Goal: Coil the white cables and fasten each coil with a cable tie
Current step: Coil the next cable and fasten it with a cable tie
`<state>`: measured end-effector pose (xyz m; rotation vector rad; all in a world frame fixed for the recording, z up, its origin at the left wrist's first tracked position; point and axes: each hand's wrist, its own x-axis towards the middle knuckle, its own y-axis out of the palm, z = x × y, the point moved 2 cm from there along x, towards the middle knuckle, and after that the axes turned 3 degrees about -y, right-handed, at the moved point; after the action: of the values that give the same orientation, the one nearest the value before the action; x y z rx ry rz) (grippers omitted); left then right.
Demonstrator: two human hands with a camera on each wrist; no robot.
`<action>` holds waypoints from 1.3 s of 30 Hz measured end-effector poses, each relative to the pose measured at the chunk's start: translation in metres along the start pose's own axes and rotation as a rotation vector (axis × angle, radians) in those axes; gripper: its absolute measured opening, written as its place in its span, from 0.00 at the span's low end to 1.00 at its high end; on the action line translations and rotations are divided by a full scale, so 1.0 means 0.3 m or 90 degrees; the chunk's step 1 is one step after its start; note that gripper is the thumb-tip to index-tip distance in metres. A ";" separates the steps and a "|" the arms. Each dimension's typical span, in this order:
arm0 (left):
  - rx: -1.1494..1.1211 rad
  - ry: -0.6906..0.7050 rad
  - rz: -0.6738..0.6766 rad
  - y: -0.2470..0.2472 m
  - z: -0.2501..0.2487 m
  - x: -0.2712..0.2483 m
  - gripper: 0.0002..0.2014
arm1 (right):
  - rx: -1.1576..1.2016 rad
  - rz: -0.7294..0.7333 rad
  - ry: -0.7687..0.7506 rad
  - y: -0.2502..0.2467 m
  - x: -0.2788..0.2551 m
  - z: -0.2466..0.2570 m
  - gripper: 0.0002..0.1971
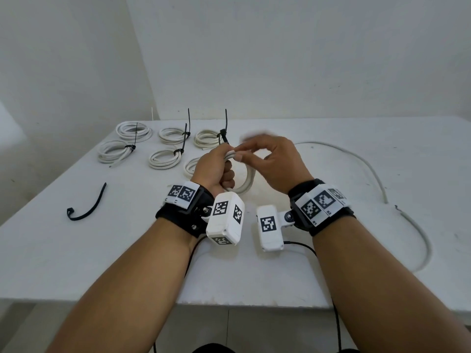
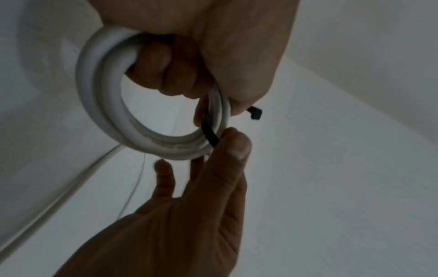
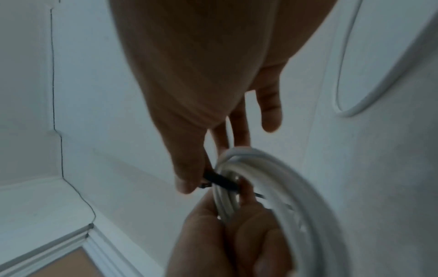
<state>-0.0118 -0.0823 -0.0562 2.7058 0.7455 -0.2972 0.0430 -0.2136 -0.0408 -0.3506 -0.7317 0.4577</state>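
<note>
Gripped in the left hand, the coil is held steady; the tie, pinched by the right hand, should be threaded into its head just beside the grip.

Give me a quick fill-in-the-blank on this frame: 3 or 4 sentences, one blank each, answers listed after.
1. The left hand grips a coil of ____ cable.
2. The right hand pinches a cable tie whose colour is ____.
3. The spare cable tie lies on the table to the ____ of both hands.
4. The loose white cable trails over the table on the person's ____ side.

Missing words: white; black; left; right
</note>
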 end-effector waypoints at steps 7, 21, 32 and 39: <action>0.052 0.011 0.016 0.005 0.007 0.012 0.13 | -0.016 -0.072 -0.005 -0.002 0.006 0.006 0.10; 0.125 0.056 0.031 0.002 0.011 -0.003 0.13 | 0.168 -0.099 0.031 -0.006 -0.007 0.036 0.05; 0.244 0.108 0.116 0.021 0.025 -0.018 0.21 | 0.006 -0.078 0.059 -0.014 0.009 0.004 0.05; 0.244 0.196 0.142 0.030 0.010 -0.018 0.13 | 0.135 -0.115 0.141 -0.029 0.004 -0.010 0.02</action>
<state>-0.0121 -0.0933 -0.0553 3.2121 0.4942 0.0383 0.0484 -0.2206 -0.0383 -0.1313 -0.4885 0.3149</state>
